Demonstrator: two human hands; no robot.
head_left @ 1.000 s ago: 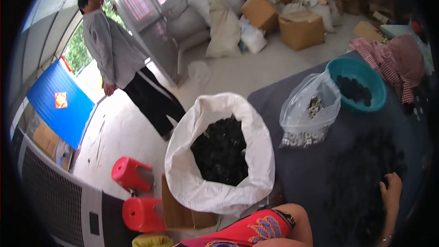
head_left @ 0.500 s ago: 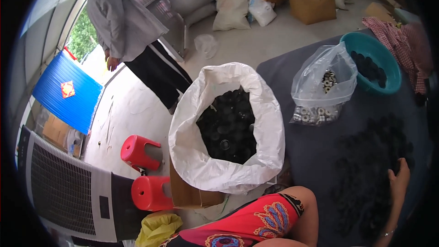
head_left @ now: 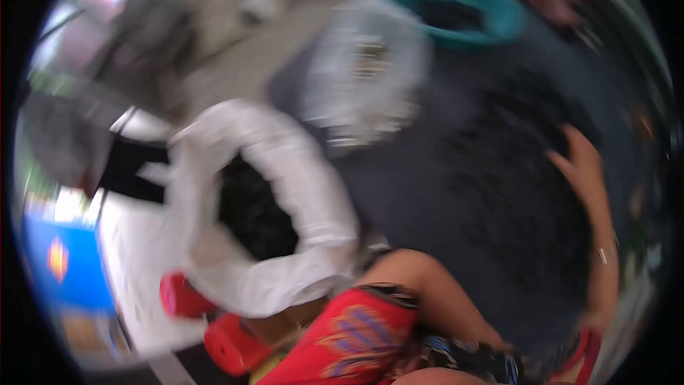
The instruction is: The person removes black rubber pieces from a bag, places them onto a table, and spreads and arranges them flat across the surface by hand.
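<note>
On the dark table (head_left: 442,192) my right hand (head_left: 581,167) rests flat, fingers spread, its grip apart over the heap of small black pieces (head_left: 513,164), which I should gather gently, since blur hides whether I touch them.

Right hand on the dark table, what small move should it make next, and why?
Probably close the fingers on a few of the small dark pieces beneath it. The right hand lies open and flat on the dark table, amid that scattered pile, gripping nothing that shows. The white sack stands open to the left. The picture is blurred, so this is a guess; the left hand is out of view.
</note>
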